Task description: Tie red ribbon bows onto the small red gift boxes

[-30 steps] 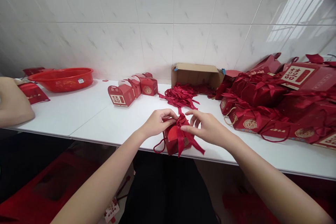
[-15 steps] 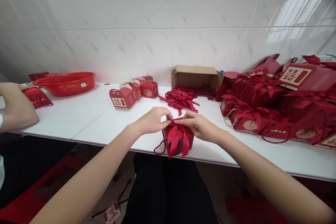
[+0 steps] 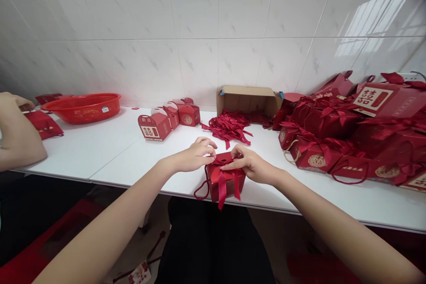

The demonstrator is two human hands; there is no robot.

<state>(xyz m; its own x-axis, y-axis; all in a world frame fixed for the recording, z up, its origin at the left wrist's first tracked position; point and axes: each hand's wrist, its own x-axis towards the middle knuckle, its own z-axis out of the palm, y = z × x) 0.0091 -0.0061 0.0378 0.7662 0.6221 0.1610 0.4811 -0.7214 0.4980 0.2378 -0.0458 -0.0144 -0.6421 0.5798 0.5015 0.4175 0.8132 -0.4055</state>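
Observation:
A small red gift box [image 3: 216, 190] stands at the table's front edge, with a red cord handle [image 3: 200, 190] hanging at its left side. A red ribbon [image 3: 222, 188] is tied at its top, two tails falling down the front. My left hand [image 3: 199, 154] pinches the ribbon's loop at the left of the box top. On the other side, my right hand [image 3: 248, 164] has its fingers closed on the ribbon's right loop, the index finger lying across the front near the knot. The knot is partly covered by my fingers.
Loose red ribbons [image 3: 229, 126] lie before an open cardboard box [image 3: 249, 91]. Several small red boxes [image 3: 156, 128] stand left of them. Ribboned boxes [image 3: 333, 124] are piled at right. A red basin [image 3: 86, 111] and another person's arm [image 3: 20, 137] are at left.
My hands have moved apart from the middle of the box top, spreading the bow's loops and uncovering a hole in the top. The ribbon tails have shifted.

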